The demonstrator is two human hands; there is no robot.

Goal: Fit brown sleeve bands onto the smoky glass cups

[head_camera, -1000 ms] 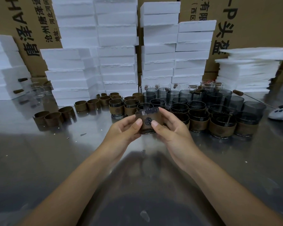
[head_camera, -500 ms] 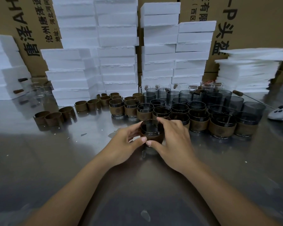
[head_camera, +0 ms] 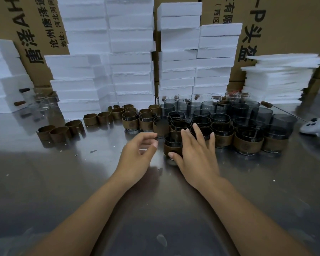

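A smoky glass cup with a brown sleeve band (head_camera: 172, 146) stands upright on the steel table in front of the cup cluster. My right hand (head_camera: 196, 152) rests against its right side with fingers spread and the thumb touching its base. My left hand (head_camera: 139, 154) hovers just left of it, fingers loosely curled, holding nothing. Behind stand several sleeved cups (head_camera: 248, 143) and bare smoky cups (head_camera: 194, 108). Loose brown sleeve bands (head_camera: 59, 133) lie in a row to the left.
White foam blocks (head_camera: 129, 58) are stacked along the back against cardboard boxes (head_camera: 288, 24). Thin foam sheets (head_camera: 277, 80) are piled at the right. A white controller (head_camera: 316, 127) lies at the far right. Clear glasses (head_camera: 42, 106) stand at the back left.
The sleeved cup, held up in both hands a second ago, was lowered onto the table. My left hand has let go and drawn left; my right hand has opened beside it.
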